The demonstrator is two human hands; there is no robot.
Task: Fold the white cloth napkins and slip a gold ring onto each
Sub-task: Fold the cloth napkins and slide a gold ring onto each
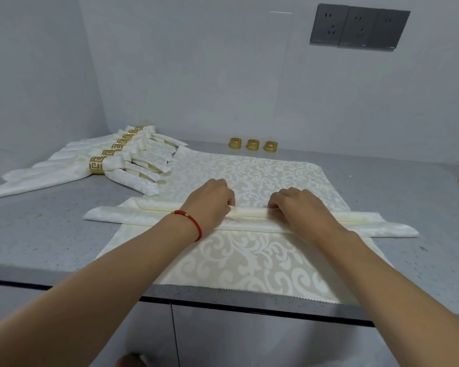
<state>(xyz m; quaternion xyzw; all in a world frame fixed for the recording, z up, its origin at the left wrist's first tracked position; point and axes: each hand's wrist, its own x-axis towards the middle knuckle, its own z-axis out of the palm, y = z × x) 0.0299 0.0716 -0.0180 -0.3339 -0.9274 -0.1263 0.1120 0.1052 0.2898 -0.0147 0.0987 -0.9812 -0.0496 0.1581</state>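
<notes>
While both hands work the same roll [249, 211], the count on the table [51, 223] runs thus: three loose rings [252, 145] in a row, a fanned stack of finished napkins [96, 165], about six ringed ones as far as the overlap lets me tell, and one flat napkin [249, 263] spread under the roll. Left hand [210, 201] and right hand [300, 207] sit side by side, fingers [229, 202] curled down over the roll and pinching it, a short stretch of cloth bare between them. Its ends reach well out past both wrists. The loose rings stand well beyond the fingertips, by the wall [196, 75]; the stack lies off to the left. Grey speckled table, pale walls, dark sockets [358, 27] upper right.
</notes>
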